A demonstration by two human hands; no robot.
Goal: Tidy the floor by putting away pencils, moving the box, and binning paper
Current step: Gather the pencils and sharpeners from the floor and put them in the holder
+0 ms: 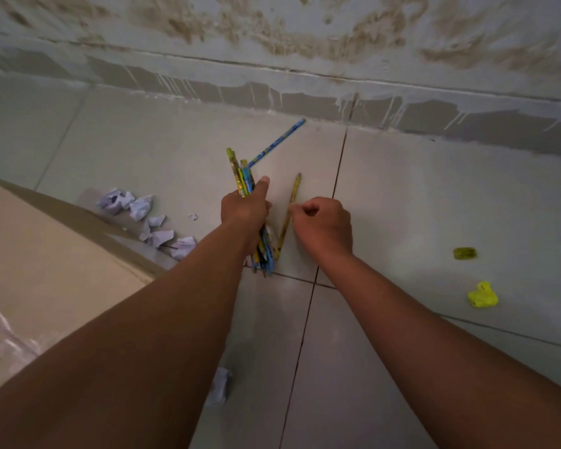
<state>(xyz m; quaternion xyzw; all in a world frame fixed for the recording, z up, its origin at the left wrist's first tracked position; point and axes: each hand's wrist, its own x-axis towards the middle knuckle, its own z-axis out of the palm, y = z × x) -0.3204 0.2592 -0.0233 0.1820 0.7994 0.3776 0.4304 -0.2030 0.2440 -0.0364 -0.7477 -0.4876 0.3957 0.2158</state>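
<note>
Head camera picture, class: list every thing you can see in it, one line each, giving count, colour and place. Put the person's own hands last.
Bundle of pencils: several, yellow and blue, gripped in the left hand.
Yellow pencil: one, on the floor, pinched at its middle by the right hand.
Blue pencil: one, lying loose on the floor near the wall.
Crumpled paper: several white pieces, on the floor beside the box; one more by the left forearm.
Box: one, tan cardboard, at left.
Yellow-green scraps: two, on the floor at right.
Floor: pale tiles.
Wall: stained, at the back.
Left hand: one.
Right hand: one.
</note>
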